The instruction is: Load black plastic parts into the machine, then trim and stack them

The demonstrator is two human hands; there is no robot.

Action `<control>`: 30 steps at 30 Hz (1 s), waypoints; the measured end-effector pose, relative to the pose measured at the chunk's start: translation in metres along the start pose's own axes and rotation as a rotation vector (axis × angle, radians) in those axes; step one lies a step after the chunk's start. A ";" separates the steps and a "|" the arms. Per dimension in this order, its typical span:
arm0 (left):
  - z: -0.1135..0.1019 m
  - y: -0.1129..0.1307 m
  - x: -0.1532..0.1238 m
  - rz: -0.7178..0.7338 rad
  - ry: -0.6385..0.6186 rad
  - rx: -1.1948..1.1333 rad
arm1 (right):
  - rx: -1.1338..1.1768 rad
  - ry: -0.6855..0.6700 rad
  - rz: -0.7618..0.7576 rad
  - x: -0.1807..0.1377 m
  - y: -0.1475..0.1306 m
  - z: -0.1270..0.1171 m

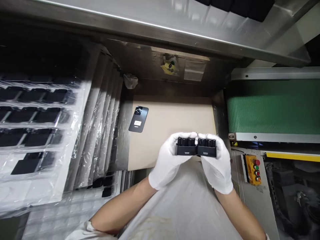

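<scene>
My left hand (168,159), in a white glove, is closed around a small black plastic part (186,150) with dark upright pieces along its top. A matching black plastic part (207,150) is gripped by my right hand (219,163), gloved the same way. The two parts sit side by side, nearly touching, above the near edge of a beige board (172,113). Each shows a small light trapezoid mark on its lower face. My fingertips behind the parts are partly hidden.
On the board's left lies a dark smartphone (138,119). Plastic-wrapped trays (37,133) of black parts stack at left. A green conveyor belt (272,106) runs at right, above an orange button box (253,170). A metal shelf (150,25) crosses the top.
</scene>
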State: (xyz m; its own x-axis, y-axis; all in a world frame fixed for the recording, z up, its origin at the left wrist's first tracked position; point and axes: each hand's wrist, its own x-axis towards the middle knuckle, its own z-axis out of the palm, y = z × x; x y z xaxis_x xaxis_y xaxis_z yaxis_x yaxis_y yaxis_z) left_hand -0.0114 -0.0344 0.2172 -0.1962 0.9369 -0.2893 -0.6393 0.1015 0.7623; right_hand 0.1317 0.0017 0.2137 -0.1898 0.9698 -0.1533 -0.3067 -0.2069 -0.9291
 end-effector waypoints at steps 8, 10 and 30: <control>0.010 -0.007 -0.012 -0.029 -0.074 0.000 | -0.028 0.069 -0.063 -0.023 0.001 -0.009; 0.011 -0.008 -0.015 -0.029 -0.098 0.016 | -0.048 0.098 -0.070 -0.030 0.000 -0.010; 0.002 -0.017 -0.029 0.316 -0.120 0.684 | -0.766 0.119 -0.356 -0.046 0.001 -0.004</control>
State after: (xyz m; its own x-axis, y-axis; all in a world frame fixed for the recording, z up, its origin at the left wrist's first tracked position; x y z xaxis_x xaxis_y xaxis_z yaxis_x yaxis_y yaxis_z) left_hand 0.0065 -0.0622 0.2136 -0.1861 0.9818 0.0374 0.0450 -0.0295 0.9986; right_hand 0.1439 -0.0427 0.2190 -0.0891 0.9765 0.1961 0.3947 0.2154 -0.8932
